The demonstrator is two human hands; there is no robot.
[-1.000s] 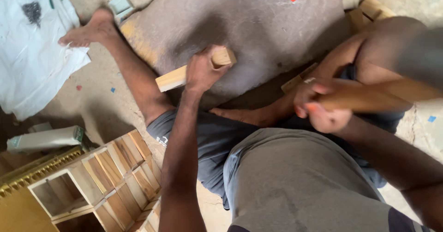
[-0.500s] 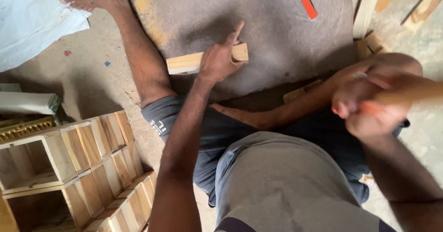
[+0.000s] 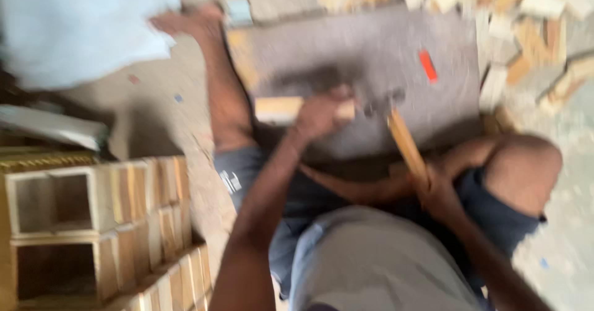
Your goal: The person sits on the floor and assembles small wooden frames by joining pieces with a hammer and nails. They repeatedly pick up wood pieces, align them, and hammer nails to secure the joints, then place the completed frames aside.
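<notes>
The picture is blurred by motion. My left hand (image 3: 318,114) grips a short pale wooden block (image 3: 278,108) and holds it down on a grey stone slab (image 3: 371,57) between my legs. My right hand (image 3: 438,190) is closed round the wooden handle of a hammer (image 3: 405,142). The hammer's dark head (image 3: 378,102) is down at the slab, right beside the block and my left hand. I sit on the floor with my left leg stretched out past the slab.
Stacked open wooden boxes (image 3: 93,224) stand at the left. A heap of wood offcuts (image 3: 526,32) lies at the top right. A pale cloth (image 3: 74,32) covers the floor at the top left. A small red piece (image 3: 427,65) lies on the slab.
My right hand has swung the hammer down from beside my right knee to the block. My left hand has stayed on the block. The view has shifted to the right.
</notes>
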